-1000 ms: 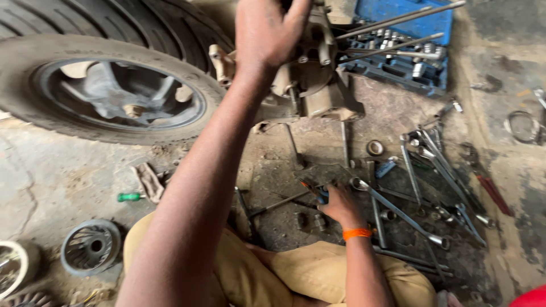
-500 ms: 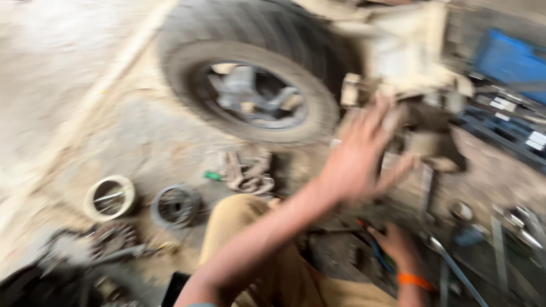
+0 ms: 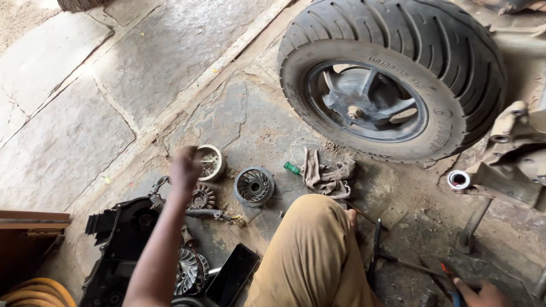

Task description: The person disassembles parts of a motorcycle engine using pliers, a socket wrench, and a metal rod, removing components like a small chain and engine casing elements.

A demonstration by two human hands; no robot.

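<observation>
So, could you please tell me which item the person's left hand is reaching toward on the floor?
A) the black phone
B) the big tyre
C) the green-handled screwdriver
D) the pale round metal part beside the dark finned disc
D: the left hand is stretched out right next to the pale round metal part, with the dark finned disc just beyond; the tyre, phone and screwdriver lie farther off.

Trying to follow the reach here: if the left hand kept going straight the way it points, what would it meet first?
Most likely the round pale metal cup-shaped part, just beyond the left hand on the stone floor; they may already touch, depth is unclear.
</observation>
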